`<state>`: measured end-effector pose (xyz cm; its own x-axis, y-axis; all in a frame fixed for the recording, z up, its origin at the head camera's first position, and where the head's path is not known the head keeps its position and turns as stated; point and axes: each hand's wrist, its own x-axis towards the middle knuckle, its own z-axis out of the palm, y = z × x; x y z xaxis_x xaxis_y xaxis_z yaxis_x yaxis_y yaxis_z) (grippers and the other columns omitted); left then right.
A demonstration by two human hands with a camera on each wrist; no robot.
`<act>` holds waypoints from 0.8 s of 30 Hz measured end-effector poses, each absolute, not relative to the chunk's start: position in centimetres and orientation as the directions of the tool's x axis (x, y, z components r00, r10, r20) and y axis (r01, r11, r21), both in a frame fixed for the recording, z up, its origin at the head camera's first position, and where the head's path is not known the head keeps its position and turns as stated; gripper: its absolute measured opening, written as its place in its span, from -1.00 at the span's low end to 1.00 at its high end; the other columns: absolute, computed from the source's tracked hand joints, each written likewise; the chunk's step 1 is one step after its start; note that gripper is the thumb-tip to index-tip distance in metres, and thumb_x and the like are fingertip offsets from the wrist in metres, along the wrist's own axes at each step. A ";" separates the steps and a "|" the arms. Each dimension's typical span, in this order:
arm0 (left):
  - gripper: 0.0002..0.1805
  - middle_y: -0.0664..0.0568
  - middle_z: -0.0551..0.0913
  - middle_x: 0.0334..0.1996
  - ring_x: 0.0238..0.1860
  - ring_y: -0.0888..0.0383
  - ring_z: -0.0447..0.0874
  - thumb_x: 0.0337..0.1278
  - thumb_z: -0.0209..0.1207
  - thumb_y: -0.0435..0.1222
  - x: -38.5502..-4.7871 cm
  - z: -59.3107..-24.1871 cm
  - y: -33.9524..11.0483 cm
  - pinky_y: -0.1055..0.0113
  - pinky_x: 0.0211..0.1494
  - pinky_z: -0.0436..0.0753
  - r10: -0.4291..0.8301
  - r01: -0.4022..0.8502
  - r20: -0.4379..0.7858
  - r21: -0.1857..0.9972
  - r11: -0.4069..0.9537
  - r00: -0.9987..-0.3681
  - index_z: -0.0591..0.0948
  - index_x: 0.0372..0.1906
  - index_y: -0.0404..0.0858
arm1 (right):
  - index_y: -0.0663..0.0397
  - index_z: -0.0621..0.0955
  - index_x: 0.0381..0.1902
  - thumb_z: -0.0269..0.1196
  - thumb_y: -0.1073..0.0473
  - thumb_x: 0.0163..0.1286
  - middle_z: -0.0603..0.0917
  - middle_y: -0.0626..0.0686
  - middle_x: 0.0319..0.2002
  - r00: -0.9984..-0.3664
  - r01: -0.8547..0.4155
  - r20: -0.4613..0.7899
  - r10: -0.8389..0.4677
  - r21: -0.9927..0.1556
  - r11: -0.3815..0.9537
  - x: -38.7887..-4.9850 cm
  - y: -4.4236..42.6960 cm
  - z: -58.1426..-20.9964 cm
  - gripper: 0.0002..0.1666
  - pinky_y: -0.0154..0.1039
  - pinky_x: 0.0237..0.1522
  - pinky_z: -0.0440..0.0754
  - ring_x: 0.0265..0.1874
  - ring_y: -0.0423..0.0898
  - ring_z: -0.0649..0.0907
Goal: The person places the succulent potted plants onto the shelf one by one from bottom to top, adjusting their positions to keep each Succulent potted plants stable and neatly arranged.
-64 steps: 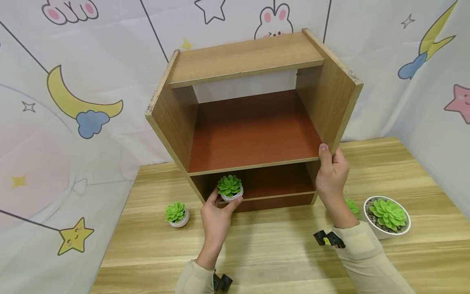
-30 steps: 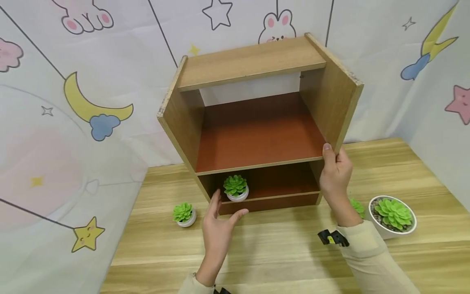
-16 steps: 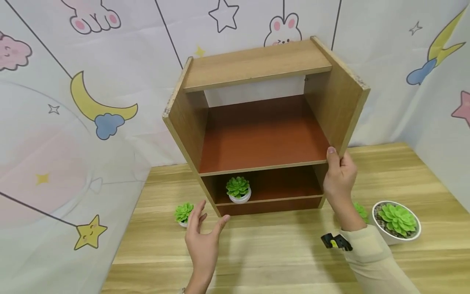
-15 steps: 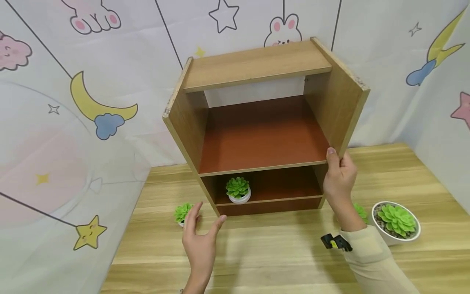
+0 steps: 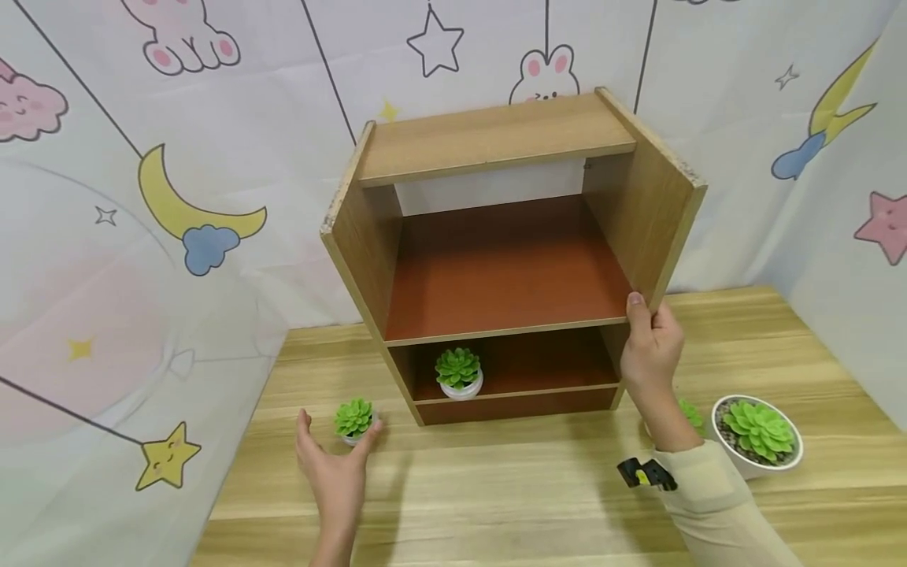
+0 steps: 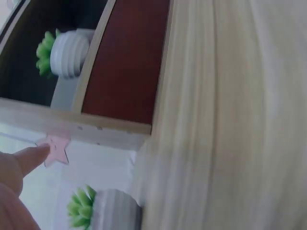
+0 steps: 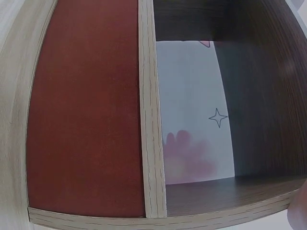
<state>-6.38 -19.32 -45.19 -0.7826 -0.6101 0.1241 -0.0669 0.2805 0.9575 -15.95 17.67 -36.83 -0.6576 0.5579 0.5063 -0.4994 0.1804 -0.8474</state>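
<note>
In the head view my left hand [image 5: 335,476] hangs over the table with thumb and fingers spread, just in front of a small potted succulent [image 5: 353,419]; a slight overlap hides whether the thumb touches the pot. The left wrist view shows this pot [image 6: 115,211] outside the shelf's side. My right hand [image 5: 652,350] grips the right side panel of the wooden shelf unit [image 5: 510,268], thumb on its front edge. Another small succulent [image 5: 458,373] stands upright at the left of the lower compartment, near its front edge.
On the right of the wooden table [image 5: 496,504] stands a larger white pot with a succulent [image 5: 758,431]. Beside it another green succulent [image 5: 690,414] is partly hidden behind my right forearm. A printed cloth [image 5: 283,79] hangs behind the shelf and along both sides.
My left hand has let go of the succulent in the lower compartment and moved left and towards the other small pot. My right hand keeps its grip on the shelf.
</note>
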 end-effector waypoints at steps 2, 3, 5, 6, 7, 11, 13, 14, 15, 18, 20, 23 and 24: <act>0.37 -0.14 -0.10 0.52 0.49 -0.19 -0.25 -0.20 0.57 -0.09 -6.6 -45.4 -19.8 -0.21 0.41 -0.16 -0.595 -0.100 0.073 0.962 0.254 -0.801 -0.17 0.59 -0.08 | 0.50 0.49 -0.49 0.15 0.19 0.45 0.45 -0.07 -0.60 -0.657 -0.505 0.510 0.555 -0.845 0.178 -16.0 17.6 -36.8 -0.57 -0.31 -0.41 0.30 -0.47 -0.19 0.40; 0.37 -0.15 -0.13 0.52 0.49 -0.21 -0.27 -0.19 0.56 -0.09 -6.7 -45.5 -20.0 -0.22 0.40 -0.17 -0.587 -0.113 0.053 0.964 0.242 -0.808 -0.20 0.59 -0.08 | 0.50 0.49 -0.49 0.15 0.19 0.45 0.44 -0.06 -0.60 -0.656 -0.508 0.513 0.553 -0.843 0.178 -16.0 17.6 -36.8 -0.58 -0.31 -0.40 0.30 -0.47 -0.18 0.40; 0.38 -0.16 -0.17 0.53 0.49 -0.23 -0.30 -0.18 0.56 -0.10 -6.9 -45.7 -20.3 -0.23 0.40 -0.19 -0.578 -0.138 0.012 0.967 0.215 -0.816 -0.23 0.59 -0.09 | 0.49 0.48 -0.49 0.15 0.19 0.45 0.43 -0.05 -0.60 -0.656 -0.509 0.516 0.550 -0.841 0.182 -16.1 17.7 -36.9 -0.58 -0.31 -0.40 0.29 -0.47 -0.18 0.40; 0.38 -0.15 -0.18 0.54 0.49 -0.21 -0.31 -0.16 0.55 -0.11 -7.0 -45.9 -20.4 -0.22 0.40 -0.19 -0.574 -0.145 -0.009 0.971 0.191 -0.819 -0.24 0.59 -0.10 | 0.48 0.47 -0.50 0.15 0.20 0.46 0.41 -0.05 -0.61 -0.658 -0.505 0.514 0.550 -0.843 0.184 -16.1 17.7 -36.9 -0.58 -0.31 -0.42 0.28 -0.48 -0.18 0.39; 0.37 -0.14 -0.19 0.54 0.49 -0.20 -0.32 -0.14 0.55 -0.13 -7.1 -46.0 -20.6 -0.20 0.41 -0.18 -0.569 -0.150 -0.029 0.974 0.168 -0.822 -0.25 0.58 -0.11 | 0.47 0.47 -0.51 0.14 0.20 0.46 0.41 -0.06 -0.62 -0.661 -0.500 0.510 0.550 -0.846 0.184 -16.1 17.7 -36.9 -0.58 -0.31 -0.42 0.28 -0.48 -0.19 0.38; 0.35 -0.13 -0.23 0.55 0.50 -0.14 -0.31 -0.10 0.53 -0.22 -7.4 -46.7 -21.1 -0.10 0.44 -0.11 -0.553 -0.168 -0.095 0.982 0.082 -0.828 -0.27 0.57 -0.19 | 0.48 0.45 -0.52 0.12 0.25 0.46 0.38 -0.16 -0.63 -0.670 -0.485 0.500 0.549 -0.855 0.186 -15.6 17.5 -36.6 -0.60 -0.31 -0.44 0.25 -0.51 -0.21 0.36; 0.35 -0.16 -0.23 0.54 0.50 -0.13 -0.28 -0.09 0.52 -0.26 -7.5 -46.9 -21.3 -0.06 0.45 -0.05 -0.547 -0.171 -0.110 0.983 0.060 -0.830 -0.28 0.57 -0.22 | 0.51 0.43 -0.52 0.10 0.27 0.46 0.37 -0.21 -0.63 -0.672 -0.489 0.505 0.542 -0.852 0.187 -15.0 17.2 -36.0 -0.60 -0.32 -0.44 0.25 -0.50 -0.22 0.36; 0.34 -0.17 -0.22 0.54 0.50 -0.14 -0.26 -0.10 0.52 -0.28 -7.6 -47.1 -21.3 -0.05 0.45 -0.04 -0.546 -0.169 -0.111 0.984 0.057 -0.830 -0.27 0.57 -0.23 | 0.53 0.43 -0.52 0.09 0.29 0.46 0.37 -0.22 -0.63 -0.672 -0.494 0.510 0.538 -0.849 0.187 -14.7 17.0 -35.7 -0.60 -0.32 -0.43 0.26 -0.50 -0.22 0.36; 0.34 -0.20 -0.21 0.54 0.50 -0.15 -0.25 -0.10 0.52 -0.29 -7.6 -47.2 -21.4 -0.04 0.45 -0.03 -0.545 -0.165 -0.107 0.985 0.057 -0.832 -0.26 0.57 -0.25 | 0.55 0.42 -0.52 0.09 0.29 0.46 0.37 -0.22 -0.63 -0.671 -0.499 0.514 0.534 -0.846 0.188 -14.4 16.9 -35.3 -0.60 -0.32 -0.43 0.26 -0.50 -0.23 0.36; 0.32 -0.21 -0.16 0.54 0.50 -0.15 -0.20 -0.12 0.52 -0.32 -7.9 -47.3 -21.4 -0.03 0.45 0.00 -0.541 -0.156 -0.099 0.986 0.059 -0.835 -0.22 0.57 -0.26 | 0.56 0.41 -0.53 0.07 0.30 0.45 0.36 -0.19 -0.64 -0.665 -0.511 0.527 0.529 -0.838 0.191 -14.0 16.6 -34.8 -0.59 -0.34 -0.43 0.24 -0.52 -0.22 0.35; 0.30 -0.21 -0.13 0.53 0.49 -0.15 -0.18 -0.11 0.51 -0.35 -8.0 -47.2 -21.4 -0.02 0.45 0.01 -0.535 -0.149 -0.092 0.987 0.065 -0.840 -0.20 0.57 -0.26 | 0.58 0.39 -0.54 0.07 0.30 0.45 0.34 -0.17 -0.65 -0.662 -0.516 0.532 0.528 -0.834 0.194 -13.9 16.6 -34.6 -0.58 -0.34 -0.44 0.22 -0.54 -0.22 0.33; 0.27 -0.19 -0.11 0.53 0.49 -0.17 -0.14 -0.09 0.49 -0.39 -8.2 -47.1 -21.4 0.00 0.45 0.02 -0.524 -0.144 -0.088 0.987 0.068 -0.847 -0.18 0.57 -0.25 | 0.60 0.38 -0.55 0.07 0.29 0.45 0.31 -0.17 -0.66 -0.658 -0.521 0.539 0.525 -0.830 0.199 -13.9 16.6 -34.4 -0.56 -0.34 -0.46 0.20 -0.55 -0.21 0.31; 0.26 -0.19 -0.11 0.53 0.48 -0.18 -0.13 -0.08 0.49 -0.41 -8.2 -47.1 -21.4 0.01 0.45 0.02 -0.520 -0.144 -0.089 0.987 0.065 -0.849 -0.18 0.57 -0.25 | 0.61 0.39 -0.54 0.07 0.29 0.45 0.32 -0.18 -0.66 -0.657 -0.524 0.540 0.525 -0.829 0.197 -13.9 16.5 -34.3 -0.56 -0.33 -0.46 0.21 -0.54 -0.22 0.32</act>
<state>-8.23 -21.39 -47.12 -0.8494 -0.5201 -0.0892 -0.1438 0.0655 0.9874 -13.90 16.54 -34.29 -0.6573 0.5253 0.5404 -0.5238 0.1970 -0.8287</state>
